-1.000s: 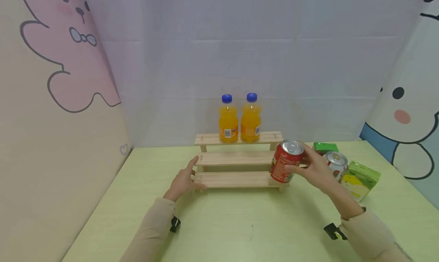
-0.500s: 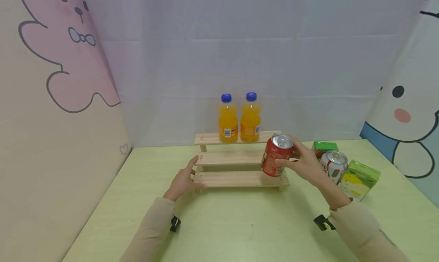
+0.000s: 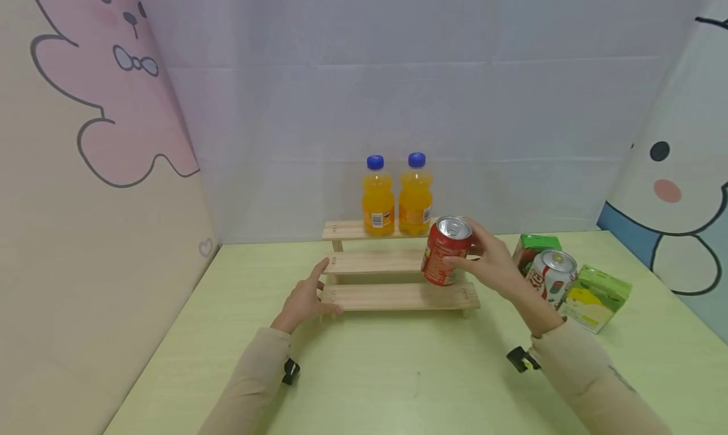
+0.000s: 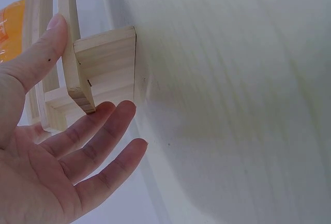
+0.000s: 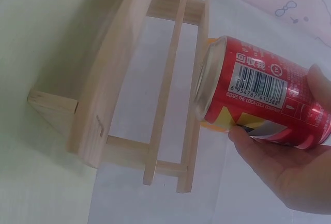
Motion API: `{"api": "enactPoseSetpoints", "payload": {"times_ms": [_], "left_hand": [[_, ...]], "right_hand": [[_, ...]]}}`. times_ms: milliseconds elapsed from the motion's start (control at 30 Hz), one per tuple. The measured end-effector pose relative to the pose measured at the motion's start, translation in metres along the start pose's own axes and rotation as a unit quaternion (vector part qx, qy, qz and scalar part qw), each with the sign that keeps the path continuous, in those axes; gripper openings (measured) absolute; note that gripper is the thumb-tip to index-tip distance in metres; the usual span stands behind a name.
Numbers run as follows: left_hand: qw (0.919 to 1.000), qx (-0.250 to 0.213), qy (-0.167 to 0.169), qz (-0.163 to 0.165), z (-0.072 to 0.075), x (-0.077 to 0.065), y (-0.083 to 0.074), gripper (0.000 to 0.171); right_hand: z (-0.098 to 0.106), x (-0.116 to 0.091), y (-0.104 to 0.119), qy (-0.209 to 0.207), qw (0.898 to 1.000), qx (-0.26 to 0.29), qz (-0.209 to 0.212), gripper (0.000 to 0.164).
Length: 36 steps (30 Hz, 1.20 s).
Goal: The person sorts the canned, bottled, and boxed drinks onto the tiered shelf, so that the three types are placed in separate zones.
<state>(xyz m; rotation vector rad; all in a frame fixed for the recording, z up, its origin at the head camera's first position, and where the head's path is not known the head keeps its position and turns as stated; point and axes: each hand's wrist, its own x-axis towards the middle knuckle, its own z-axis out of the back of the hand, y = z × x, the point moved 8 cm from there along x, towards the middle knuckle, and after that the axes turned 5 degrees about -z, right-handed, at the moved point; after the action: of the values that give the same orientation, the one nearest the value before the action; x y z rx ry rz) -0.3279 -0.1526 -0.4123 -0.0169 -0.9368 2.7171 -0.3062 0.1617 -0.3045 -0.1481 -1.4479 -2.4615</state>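
In the head view my right hand [image 3: 491, 261] grips a red Coca-Cola can [image 3: 446, 251] from its right side. The can stays upright in front of the right part of a three-tier wooden shelf [image 3: 392, 298], overlapping the middle and bottom tiers. In the right wrist view the barcode side of the can [image 5: 258, 87] shows, its base facing the boards. My left hand [image 3: 301, 302] is at the shelf's left end. In the left wrist view its thumb [image 4: 49, 48] lies against a board while the other fingers [image 4: 88, 151] extend loosely by the end of the shelf.
Two orange drink bottles [image 3: 378, 201] with blue caps stand on the top tier. Right of my right hand, a white can [image 3: 552, 277], a yellow-green carton [image 3: 594, 299] and a green carton [image 3: 534, 244] stand on the pale table [image 3: 364, 384]. A curtain [image 3: 284, 106] hangs behind.
My right hand has carried the red can leftward and slightly up and back, from the shelf's right end further over the tiers. The left hand keeps its place at the shelf.
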Motion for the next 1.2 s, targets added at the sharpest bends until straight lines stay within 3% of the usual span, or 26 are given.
{"api": "enactPoseSetpoints", "payload": {"times_ms": [400,733,1200], "left_hand": [[0.9998,-0.017,0.002,-0.005,0.000,-0.001,-0.002,0.105],[0.9998,-0.018,0.004,0.000,0.001,-0.001,-0.002,0.106],[0.9999,-0.011,0.002,0.000,0.000,0.000,-0.002,0.105]], "right_hand": [[-0.010,0.010,0.004,0.012,1.000,0.019,-0.001,0.073],[-0.019,0.018,0.010,0.020,0.999,0.019,0.028,0.072],[-0.034,0.031,0.013,0.022,1.000,0.019,0.006,0.071]]}}
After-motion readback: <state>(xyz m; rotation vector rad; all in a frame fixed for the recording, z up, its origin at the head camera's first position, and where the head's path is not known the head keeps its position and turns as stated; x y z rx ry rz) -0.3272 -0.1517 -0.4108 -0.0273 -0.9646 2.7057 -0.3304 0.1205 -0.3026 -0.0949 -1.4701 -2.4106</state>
